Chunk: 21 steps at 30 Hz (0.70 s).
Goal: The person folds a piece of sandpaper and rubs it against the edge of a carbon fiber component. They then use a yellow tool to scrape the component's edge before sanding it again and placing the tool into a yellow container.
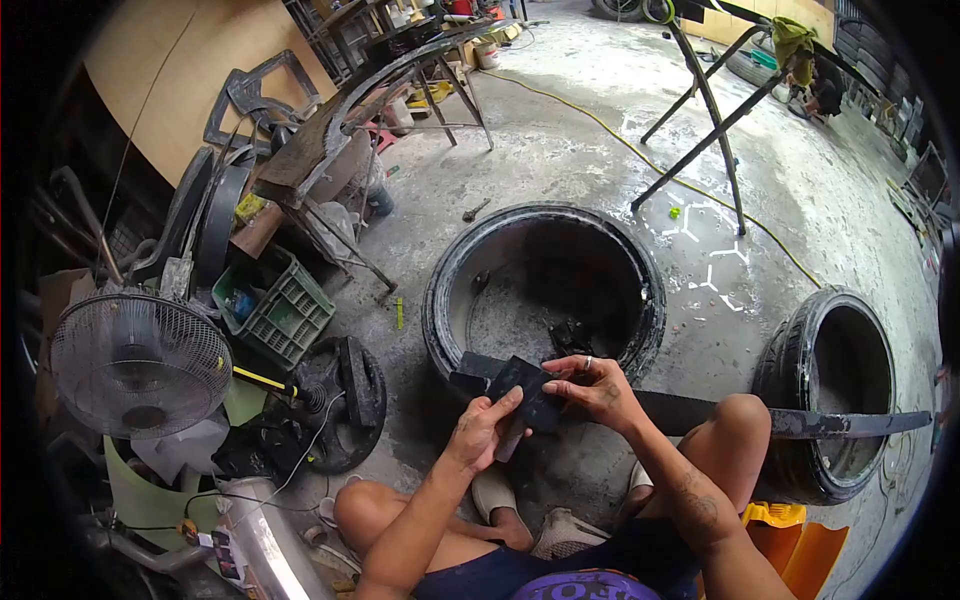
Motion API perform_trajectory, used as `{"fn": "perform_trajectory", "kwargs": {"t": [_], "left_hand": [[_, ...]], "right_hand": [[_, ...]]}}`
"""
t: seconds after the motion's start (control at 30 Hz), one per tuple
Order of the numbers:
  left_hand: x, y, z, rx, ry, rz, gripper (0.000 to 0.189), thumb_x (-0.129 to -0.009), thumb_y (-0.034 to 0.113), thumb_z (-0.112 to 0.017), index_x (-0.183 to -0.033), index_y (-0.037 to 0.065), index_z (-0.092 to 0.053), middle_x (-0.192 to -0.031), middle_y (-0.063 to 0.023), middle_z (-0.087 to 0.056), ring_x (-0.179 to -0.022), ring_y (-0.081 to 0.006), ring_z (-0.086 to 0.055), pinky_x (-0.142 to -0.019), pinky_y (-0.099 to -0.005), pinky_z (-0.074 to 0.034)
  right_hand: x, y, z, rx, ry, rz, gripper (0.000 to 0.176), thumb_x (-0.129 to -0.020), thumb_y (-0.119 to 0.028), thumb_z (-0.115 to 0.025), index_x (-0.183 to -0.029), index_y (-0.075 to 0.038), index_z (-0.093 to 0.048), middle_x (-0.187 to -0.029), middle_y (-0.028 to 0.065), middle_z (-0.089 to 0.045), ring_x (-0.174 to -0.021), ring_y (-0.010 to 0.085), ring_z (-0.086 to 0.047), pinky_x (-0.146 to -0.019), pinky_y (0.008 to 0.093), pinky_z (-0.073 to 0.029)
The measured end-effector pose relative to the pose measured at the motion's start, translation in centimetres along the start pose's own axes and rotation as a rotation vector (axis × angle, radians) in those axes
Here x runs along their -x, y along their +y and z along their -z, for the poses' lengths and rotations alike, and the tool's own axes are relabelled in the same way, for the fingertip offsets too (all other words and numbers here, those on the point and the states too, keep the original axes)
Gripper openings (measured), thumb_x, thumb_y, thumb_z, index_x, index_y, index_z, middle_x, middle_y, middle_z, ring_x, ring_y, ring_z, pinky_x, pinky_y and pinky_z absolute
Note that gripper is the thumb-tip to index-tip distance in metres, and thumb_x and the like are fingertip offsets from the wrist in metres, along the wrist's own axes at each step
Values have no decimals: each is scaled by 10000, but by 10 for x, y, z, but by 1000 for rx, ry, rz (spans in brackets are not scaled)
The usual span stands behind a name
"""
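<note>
A dark, flat rectangular piece [528, 392] is held between my two hands, over the near rim of a large tyre. My left hand [485, 430] is closed on its left side, thumb on top. With a ring on one finger, my right hand [597, 390] pinches its upper right edge. Behind it lies a long black strip [800, 424], which runs from the near tyre [445, 270] across to the right tyre [765, 375]. Something pale shows under the piece by my left hand, too small to make out.
At the left are a wire-caged fan [140, 365], a green crate [290, 310] and a round black base [375, 405]. A metal-legged bench [300, 165] and a stand [700, 130] rise farther off. A yellow cable [600, 125] crosses the floor. A person [825, 95] crouches far right.
</note>
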<state>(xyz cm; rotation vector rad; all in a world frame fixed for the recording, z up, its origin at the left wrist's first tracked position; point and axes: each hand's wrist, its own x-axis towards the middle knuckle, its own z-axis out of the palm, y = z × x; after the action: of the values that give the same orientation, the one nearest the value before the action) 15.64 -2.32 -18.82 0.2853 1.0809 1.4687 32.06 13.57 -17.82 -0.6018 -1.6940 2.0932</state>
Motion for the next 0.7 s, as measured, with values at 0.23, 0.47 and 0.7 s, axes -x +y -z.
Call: {"fn": "perform_trajectory", "kwargs": {"t": [0.23,0.47,0.7], "left_hand": [[3,7,-6,171,1,49,235,-984,254,-682,-1068,38,-718,-953,-55,-754,-792,-136,-723,-652,-320,-617],[1,2,-4,91,48,34,222,-971,263,-701,-1055,59,-727,-924,-37,-752,-743,-117,-715,-586,-279,-604],[1,2,-4,67,99,19,220,-958,260,-718,-1050,60,-720,-904,-17,-740,-729,-105,-707,-574,-262,-598]], "right_hand": [[0,2,0,38,-10,38,289,-919,-139,-761,-1172,-6,-720,-1030,37,-738,-881,70,-660,-714,235,-559],[-1,5,1,59,-36,35,289,-923,-131,-754,-1185,-15,-720,-1034,46,-739,-896,83,-669,-726,237,-563],[-3,2,0,125,-42,72,285,-917,-139,-762,-1177,-27,-732,-1034,37,-732,-903,84,-663,-730,241,-555]]}}
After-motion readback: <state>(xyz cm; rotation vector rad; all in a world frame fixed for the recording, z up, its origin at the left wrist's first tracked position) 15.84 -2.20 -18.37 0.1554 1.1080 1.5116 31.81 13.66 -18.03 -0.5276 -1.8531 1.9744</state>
